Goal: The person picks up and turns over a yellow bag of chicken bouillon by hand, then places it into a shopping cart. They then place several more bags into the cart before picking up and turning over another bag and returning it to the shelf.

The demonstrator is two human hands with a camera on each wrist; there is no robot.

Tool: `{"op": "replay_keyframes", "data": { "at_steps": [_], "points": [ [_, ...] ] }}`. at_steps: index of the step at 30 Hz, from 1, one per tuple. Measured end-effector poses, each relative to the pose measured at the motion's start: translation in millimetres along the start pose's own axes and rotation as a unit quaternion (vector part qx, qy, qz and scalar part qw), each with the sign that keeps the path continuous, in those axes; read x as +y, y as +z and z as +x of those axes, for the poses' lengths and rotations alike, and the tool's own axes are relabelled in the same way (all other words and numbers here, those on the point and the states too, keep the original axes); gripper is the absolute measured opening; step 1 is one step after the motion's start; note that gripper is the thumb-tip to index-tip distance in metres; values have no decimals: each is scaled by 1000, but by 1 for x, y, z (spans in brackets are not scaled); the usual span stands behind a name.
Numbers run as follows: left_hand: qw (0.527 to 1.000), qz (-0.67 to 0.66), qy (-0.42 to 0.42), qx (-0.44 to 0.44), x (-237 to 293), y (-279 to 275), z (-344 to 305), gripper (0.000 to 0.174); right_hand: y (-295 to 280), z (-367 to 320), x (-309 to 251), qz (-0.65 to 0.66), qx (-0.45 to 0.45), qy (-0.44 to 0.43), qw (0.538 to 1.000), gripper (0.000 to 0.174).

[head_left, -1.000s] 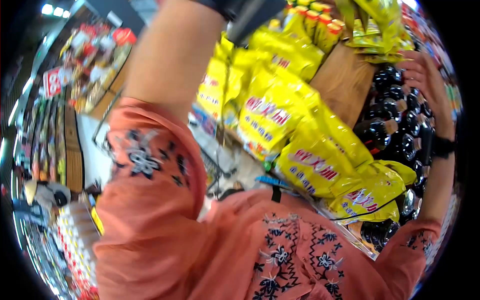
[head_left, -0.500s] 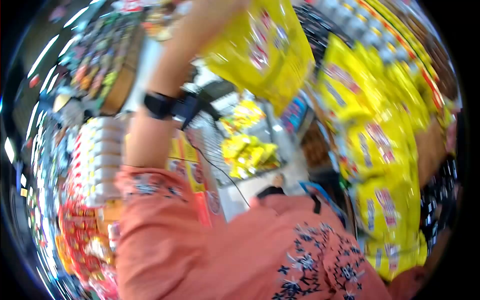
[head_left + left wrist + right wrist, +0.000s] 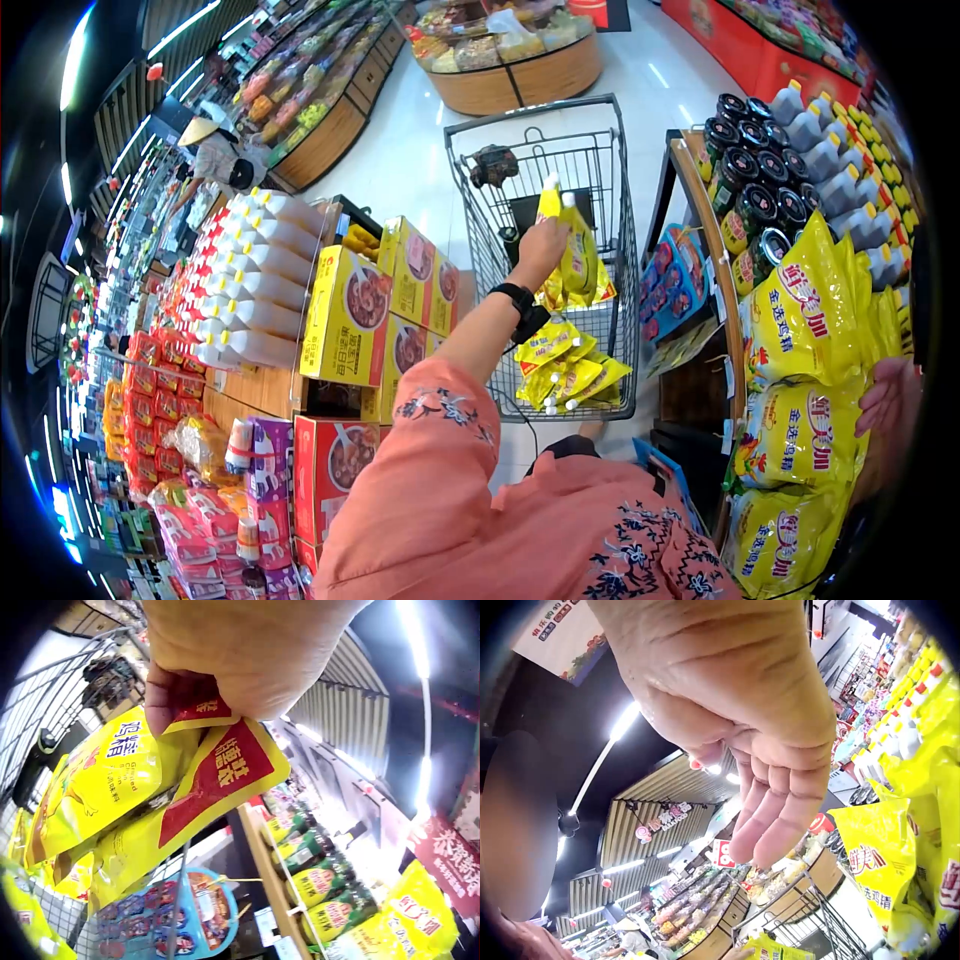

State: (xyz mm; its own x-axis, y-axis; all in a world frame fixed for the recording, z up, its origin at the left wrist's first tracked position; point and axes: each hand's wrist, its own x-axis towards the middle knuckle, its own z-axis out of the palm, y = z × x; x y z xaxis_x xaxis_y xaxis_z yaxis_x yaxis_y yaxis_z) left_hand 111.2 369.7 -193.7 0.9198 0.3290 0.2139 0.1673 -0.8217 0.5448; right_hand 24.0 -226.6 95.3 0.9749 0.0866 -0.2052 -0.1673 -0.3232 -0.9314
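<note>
Over a wire shopping cart (image 3: 628, 200), the left hand (image 3: 541, 252) grips yellow seasoning bags (image 3: 578, 262) by their top ends. In the left wrist view, the left hand (image 3: 247, 652) pinches the bags' corners, and the bags (image 3: 105, 787) hang from it above the cart. Several more yellow bags (image 3: 572, 375) lie on the cart's bottom. At the right, the right hand (image 3: 886, 398) is beside large yellow bags (image 3: 805, 310) stacked on a shelf. The right wrist view shows the right hand (image 3: 735, 735) with relaxed fingers and nothing held, near the large bags (image 3: 877, 862).
Yellow and red boxes (image 3: 345, 315) and white-bodied bottles (image 3: 265, 290) stand left of the cart. Dark jars (image 3: 757, 165) and grey jugs (image 3: 850, 185) fill the right shelf. A blue-backed pack display (image 3: 672, 280) hangs beside it. A person in a hat (image 3: 215, 160) is at the far left.
The left hand has moved with yellow bags from the upper right to above the cart. The view has turned toward the cart, and the right hand is now beside the large bags.
</note>
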Motion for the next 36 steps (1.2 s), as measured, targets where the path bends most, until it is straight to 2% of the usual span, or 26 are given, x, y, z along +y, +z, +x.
{"op": "replay_keyframes", "data": {
  "at_steps": [3,4,5,6,9,12,14,15,19,22,23,26,28,29,31,32,33,34,36],
  "points": [
    [997,61,-41,8,-39,49,2,34,1,-10,8,15,-33,34,999,46],
    [999,28,-8,20,-61,69,0,33,2,-15,9,11,-29,44,999,47],
    [997,44,-63,-27,-59,74,0,33,11,-23,14,-12,4,45,999,45],
    [996,37,-69,-43,-63,85,-2,38,19,-34,11,-18,19,55,998,46],
    [996,51,-31,-70,-88,124,-11,34,42,-64,-1,-1,45,84,995,48],
    [988,97,-35,-117,-82,151,-21,32,52,-84,-13,4,39,106,994,56],
    [978,143,7,-150,-82,170,-30,32,57,-93,-12,24,36,120,992,57],
    [982,129,51,-126,-78,177,-32,31,60,-97,-14,32,34,106,993,57],
    [954,141,29,-262,-42,200,-43,31,58,-106,-9,27,68,127,989,57],
    [952,127,54,-273,-24,206,-55,37,51,-111,-3,43,71,122,989,57],
    [953,112,16,-280,-21,209,-58,40,48,-112,-2,39,69,113,990,56],
    [961,64,31,-269,-25,219,-69,37,39,-116,-1,48,82,132,987,55],
    [940,52,66,-329,-52,239,-66,35,36,-115,-9,71,74,154,983,50],
    [890,185,238,-341,-80,262,-63,33,31,-115,-10,46,44,131,989,46],
    [877,120,307,-349,-122,306,-49,31,17,-117,-12,82,25,132,988,42],
    [859,179,319,-358,-121,305,-45,30,14,-117,-15,75,23,133,988,44],
    [865,170,300,-365,-106,287,-44,28,12,-118,-14,74,10,125,989,47],
    [857,214,294,-364,-91,275,-45,28,7,-117,-14,81,7,126,989,48],
    [825,222,345,-389,-98,274,-36,29,-7,-120,-18,63,19,101,993,50]
  ]
}}
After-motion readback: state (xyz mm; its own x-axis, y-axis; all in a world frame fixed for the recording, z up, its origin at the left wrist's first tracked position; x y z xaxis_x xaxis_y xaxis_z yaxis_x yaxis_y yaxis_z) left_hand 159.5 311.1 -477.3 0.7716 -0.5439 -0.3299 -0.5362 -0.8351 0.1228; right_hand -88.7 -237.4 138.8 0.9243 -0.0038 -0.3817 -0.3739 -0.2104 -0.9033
